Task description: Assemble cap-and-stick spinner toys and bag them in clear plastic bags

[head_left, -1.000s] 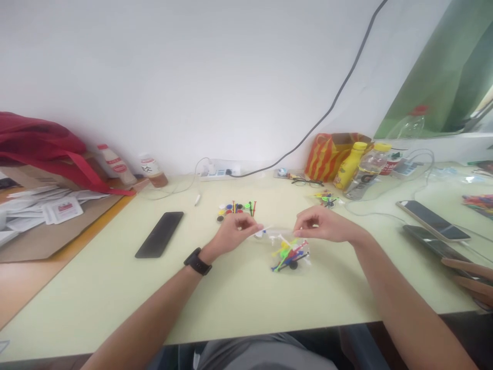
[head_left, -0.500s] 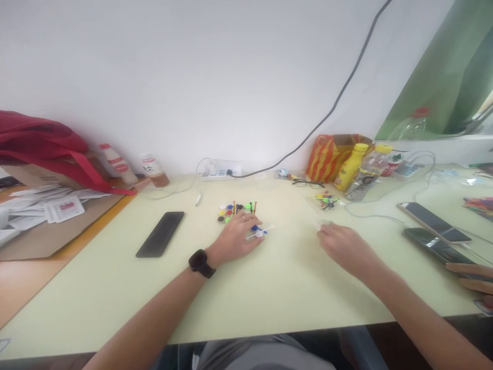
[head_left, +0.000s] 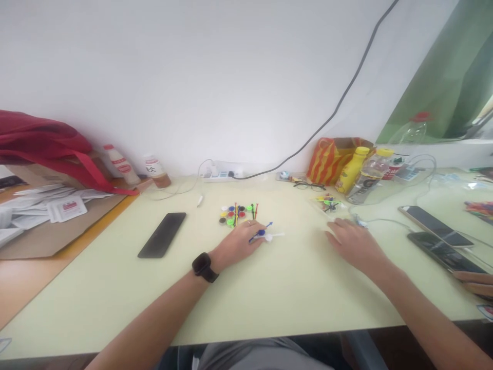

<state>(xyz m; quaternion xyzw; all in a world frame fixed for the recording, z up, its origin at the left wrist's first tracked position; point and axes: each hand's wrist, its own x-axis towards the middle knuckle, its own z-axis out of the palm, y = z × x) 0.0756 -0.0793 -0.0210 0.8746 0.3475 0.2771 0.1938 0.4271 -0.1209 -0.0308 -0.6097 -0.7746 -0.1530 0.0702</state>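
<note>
My left hand (head_left: 241, 243), with a ring and a black watch, has its fingers closed around small plastic pieces: a blue arrow piece (head_left: 261, 233) and a white arrow piece (head_left: 268, 237) stick out past the fingertips. Just beyond it lie coloured discs (head_left: 230, 222) and thin sticks (head_left: 256, 211) in several colours. Over the right part of the table my right hand (head_left: 352, 240) is palm down, fingers apart, holding nothing I can see. A clear bag with small coloured pieces (head_left: 330, 204) lies just beyond it.
A black phone (head_left: 162, 235) lies at the left. Glasses (head_left: 309, 185), a striped bag (head_left: 327, 160) and a yellow bottle (head_left: 352, 169) stand at the back right. Another person's hand (head_left: 475, 282) touches a phone (head_left: 442, 249) at the right edge. White packets (head_left: 67, 207) lie far left.
My right hand has moved slightly right and its fingers have opened from a pinch. The blue and white pieces at my left hand have shifted slightly right and show more fully.
</note>
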